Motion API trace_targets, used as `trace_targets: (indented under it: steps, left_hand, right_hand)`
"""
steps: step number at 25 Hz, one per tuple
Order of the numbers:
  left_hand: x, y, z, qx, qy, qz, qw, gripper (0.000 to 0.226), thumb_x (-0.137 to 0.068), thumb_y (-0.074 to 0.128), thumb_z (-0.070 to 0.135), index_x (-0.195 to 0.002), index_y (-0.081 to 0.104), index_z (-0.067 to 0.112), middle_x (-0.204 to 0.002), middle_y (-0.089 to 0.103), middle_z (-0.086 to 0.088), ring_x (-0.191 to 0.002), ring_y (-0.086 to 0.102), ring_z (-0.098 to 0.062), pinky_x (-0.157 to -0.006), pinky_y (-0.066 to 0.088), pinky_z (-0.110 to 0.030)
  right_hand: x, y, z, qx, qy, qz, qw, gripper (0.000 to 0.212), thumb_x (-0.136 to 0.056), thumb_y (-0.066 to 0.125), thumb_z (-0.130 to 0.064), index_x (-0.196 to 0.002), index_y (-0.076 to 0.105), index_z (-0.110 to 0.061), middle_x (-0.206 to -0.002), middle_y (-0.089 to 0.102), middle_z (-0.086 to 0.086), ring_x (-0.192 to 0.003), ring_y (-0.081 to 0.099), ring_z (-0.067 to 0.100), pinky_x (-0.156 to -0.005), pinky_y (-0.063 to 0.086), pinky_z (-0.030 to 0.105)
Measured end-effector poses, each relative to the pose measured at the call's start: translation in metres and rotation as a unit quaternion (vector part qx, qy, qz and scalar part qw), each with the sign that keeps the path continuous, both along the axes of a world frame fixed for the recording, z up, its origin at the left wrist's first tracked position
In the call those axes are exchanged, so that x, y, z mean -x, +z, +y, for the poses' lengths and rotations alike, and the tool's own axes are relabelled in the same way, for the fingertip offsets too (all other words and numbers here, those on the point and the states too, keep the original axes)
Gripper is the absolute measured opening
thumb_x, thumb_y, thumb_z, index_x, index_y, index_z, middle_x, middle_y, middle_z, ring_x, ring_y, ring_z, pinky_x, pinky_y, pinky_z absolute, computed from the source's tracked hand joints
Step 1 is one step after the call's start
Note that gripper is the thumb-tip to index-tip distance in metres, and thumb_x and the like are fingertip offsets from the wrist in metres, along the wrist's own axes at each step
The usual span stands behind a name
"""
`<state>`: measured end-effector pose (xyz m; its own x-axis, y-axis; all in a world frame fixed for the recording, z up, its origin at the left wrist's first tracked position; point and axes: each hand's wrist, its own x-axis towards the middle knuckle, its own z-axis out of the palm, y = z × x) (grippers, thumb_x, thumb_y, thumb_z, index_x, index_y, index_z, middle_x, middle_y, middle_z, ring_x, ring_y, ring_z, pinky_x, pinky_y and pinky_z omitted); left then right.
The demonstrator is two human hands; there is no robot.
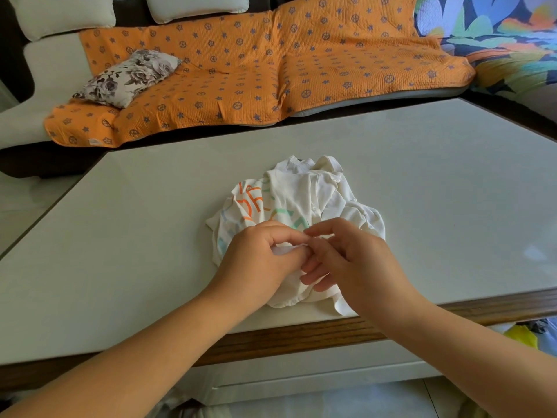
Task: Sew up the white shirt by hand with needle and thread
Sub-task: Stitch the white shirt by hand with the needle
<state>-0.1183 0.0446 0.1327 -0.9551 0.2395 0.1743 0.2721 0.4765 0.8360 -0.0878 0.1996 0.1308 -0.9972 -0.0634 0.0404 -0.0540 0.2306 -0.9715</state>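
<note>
The white shirt (pixel 304 191), printed with orange and green letters, lies crumpled on the table near its front edge. My left hand (pixel 259 260) pinches a fold of the shirt's fabric between thumb and fingers. My right hand (pixel 355 260) sits close against it, thumb and forefinger pinched together at that fold. A thin dark needle tip (pixel 308 227) seems to stick up just above the right forefinger. No thread can be made out.
The pale table top (pixel 150 236) has a wooden front rim (pixel 301 334). Behind it stands a sofa with an orange patterned cover (pixel 256 70) and a floral pillow (pixel 126 76). A yellow object (pixel 523 334) lies low at the right.
</note>
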Motion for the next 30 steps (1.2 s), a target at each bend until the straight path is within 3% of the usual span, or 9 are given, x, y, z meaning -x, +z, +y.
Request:
trace_targets:
  steps: [8,10,12,16,19,21,24,26,30]
  left_hand:
    - [0.002,-0.003,-0.002,0.017,-0.008,-0.010,1.000,0.009,-0.081,0.076,0.031,-0.085,0.076,0.039,-0.091,0.071,0.016,-0.092,0.062,0.006,-0.082,0.042,-0.006]
    - [0.002,-0.003,-0.003,0.014,-0.016,-0.035,0.999,0.009,-0.083,0.074,0.032,-0.088,0.077,0.038,-0.096,0.072,0.016,-0.097,0.061,0.008,-0.088,0.042,-0.006]
    - [0.002,-0.002,-0.002,0.007,-0.020,-0.047,0.999,0.010,-0.084,0.074,0.030,-0.089,0.077,0.037,-0.098,0.072,0.016,-0.100,0.060,0.009,-0.092,0.040,-0.007]
    - [0.003,-0.002,-0.002,0.010,-0.031,-0.062,0.998,0.010,-0.083,0.074,0.028,-0.090,0.077,0.036,-0.094,0.070,0.019,-0.102,0.057,0.010,-0.095,0.038,-0.008]
    - [0.002,-0.002,-0.004,0.013,-0.040,-0.079,0.996,0.011,-0.083,0.073,0.029,-0.093,0.078,0.032,-0.094,0.069,0.022,-0.104,0.056,0.011,-0.097,0.037,-0.010]
    - [0.002,-0.003,-0.005,0.015,-0.041,-0.084,0.995,0.012,-0.083,0.072,0.030,-0.094,0.078,0.031,-0.095,0.069,0.025,-0.108,0.055,0.010,-0.101,0.037,-0.014]
    - [0.003,-0.002,-0.007,0.018,-0.042,-0.089,0.995,0.011,-0.084,0.072,0.030,-0.094,0.077,0.032,-0.095,0.068,0.029,-0.117,0.053,0.004,-0.108,0.035,-0.021]
    - [0.003,-0.002,-0.007,0.017,-0.044,-0.090,0.995,0.011,-0.084,0.072,0.029,-0.093,0.077,0.033,-0.095,0.068,0.030,-0.113,0.054,0.009,-0.106,0.037,-0.020]
    - [0.004,-0.003,-0.008,0.022,-0.045,-0.091,0.995,0.010,-0.085,0.071,0.030,-0.093,0.077,0.033,-0.095,0.069,0.031,-0.111,0.054,0.010,-0.108,0.038,-0.022]
  right_hand:
    - [0.018,0.021,0.020,-0.082,-0.128,0.028,0.988,0.013,-0.099,0.051,-0.024,-0.090,0.059,-0.022,-0.079,0.072,-0.005,-0.053,0.066,0.008,-0.051,0.047,0.026]
    - [0.027,0.029,0.029,0.078,-0.117,-0.037,0.989,0.013,-0.101,0.049,-0.019,-0.097,0.058,-0.011,-0.082,0.073,0.003,-0.052,0.066,0.016,-0.044,0.047,0.024]
    - [0.032,0.036,0.035,0.269,-0.074,-0.100,0.955,0.013,-0.103,0.043,-0.013,-0.100,0.053,-0.005,-0.074,0.070,0.012,-0.054,0.068,0.022,-0.044,0.052,0.024]
    - [0.045,0.040,0.051,0.370,-0.079,-0.064,0.923,0.014,-0.103,0.041,-0.008,-0.096,0.053,-0.009,-0.065,0.064,0.012,-0.076,0.073,0.031,-0.076,0.062,0.041]
    - [0.054,0.036,0.065,0.248,-0.156,0.015,0.956,0.014,-0.102,0.047,-0.014,-0.094,0.057,-0.016,-0.069,0.070,0.007,-0.089,0.073,0.028,-0.091,0.056,0.042]
    - [0.056,0.031,0.072,0.113,-0.199,0.072,0.971,0.011,-0.101,0.050,-0.019,-0.095,0.060,-0.020,-0.075,0.073,0.002,-0.088,0.073,0.017,-0.090,0.053,0.028]
    - [0.058,0.022,0.080,-0.081,-0.217,0.127,0.965,0.012,-0.100,0.051,-0.024,-0.100,0.062,-0.022,-0.076,0.071,-0.009,-0.070,0.065,-0.005,-0.058,0.040,0.003]
    - [0.058,0.019,0.084,-0.162,-0.211,0.136,0.954,0.013,-0.100,0.049,-0.023,-0.100,0.061,-0.025,-0.079,0.070,-0.011,-0.057,0.057,-0.004,-0.047,0.036,0.008]
    - [0.050,0.021,0.076,-0.244,-0.188,0.113,0.945,0.014,-0.099,0.048,-0.024,-0.095,0.059,-0.032,-0.078,0.070,-0.011,-0.071,0.062,0.006,-0.059,0.045,0.025]
